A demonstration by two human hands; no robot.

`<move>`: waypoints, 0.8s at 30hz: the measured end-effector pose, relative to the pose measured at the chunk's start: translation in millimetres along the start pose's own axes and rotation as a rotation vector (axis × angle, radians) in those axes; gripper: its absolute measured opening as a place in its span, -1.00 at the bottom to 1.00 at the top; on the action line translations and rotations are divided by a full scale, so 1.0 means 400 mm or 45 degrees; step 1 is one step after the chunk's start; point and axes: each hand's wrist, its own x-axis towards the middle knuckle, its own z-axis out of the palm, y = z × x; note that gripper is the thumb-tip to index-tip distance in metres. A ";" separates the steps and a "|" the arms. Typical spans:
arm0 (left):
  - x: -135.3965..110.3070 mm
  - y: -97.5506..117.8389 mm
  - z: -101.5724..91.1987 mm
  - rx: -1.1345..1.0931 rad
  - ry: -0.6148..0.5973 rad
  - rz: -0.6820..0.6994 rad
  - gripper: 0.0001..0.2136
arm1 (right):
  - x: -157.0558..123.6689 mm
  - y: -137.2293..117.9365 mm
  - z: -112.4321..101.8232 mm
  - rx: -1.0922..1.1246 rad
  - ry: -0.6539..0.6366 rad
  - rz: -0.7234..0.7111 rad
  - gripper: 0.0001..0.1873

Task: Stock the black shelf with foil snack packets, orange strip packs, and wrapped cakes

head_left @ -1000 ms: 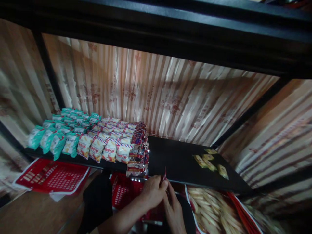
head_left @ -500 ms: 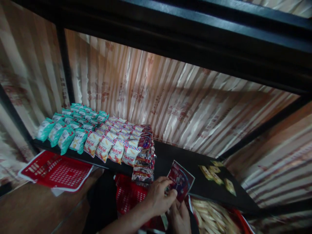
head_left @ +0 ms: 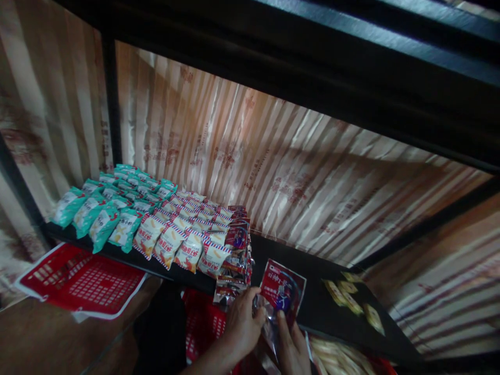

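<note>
A dark red snack packet (head_left: 282, 291) stands upright at the front edge of the black shelf (head_left: 308, 276). My left hand (head_left: 244, 325) pinches its lower left corner. My right hand (head_left: 292, 348) grips its bottom edge from below, thumb on the front. Just left of the packet is a row of like red and silver packets (head_left: 234, 258). Further left lie rows of red-and-white striped packets (head_left: 183, 234) and teal packets (head_left: 105, 208).
Several small yellow packets (head_left: 353, 302) lie on the right part of the shelf. Red plastic baskets (head_left: 82, 278) sit below the shelf at left and under my hands. A striped satin curtain (head_left: 273, 172) hangs behind. A black shelf beam (head_left: 312, 57) runs overhead.
Both hands have lifted the red packet from below the shelf edge and turned it face-on and upright beside the stack. The camera has shifted up and right.
</note>
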 end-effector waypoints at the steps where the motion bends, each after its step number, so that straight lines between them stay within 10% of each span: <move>1: 0.001 -0.001 -0.004 -0.006 -0.023 -0.025 -0.59 | 0.006 -0.002 0.006 0.014 0.007 0.028 -0.40; 11: 0.013 -0.032 0.004 -0.126 0.102 -0.151 -0.61 | -0.011 -0.098 0.038 0.025 -0.083 0.128 -0.31; 24: -0.004 -0.031 0.012 -0.035 0.182 -0.153 -0.65 | -0.013 -0.009 0.020 -0.136 -0.162 -0.235 -0.52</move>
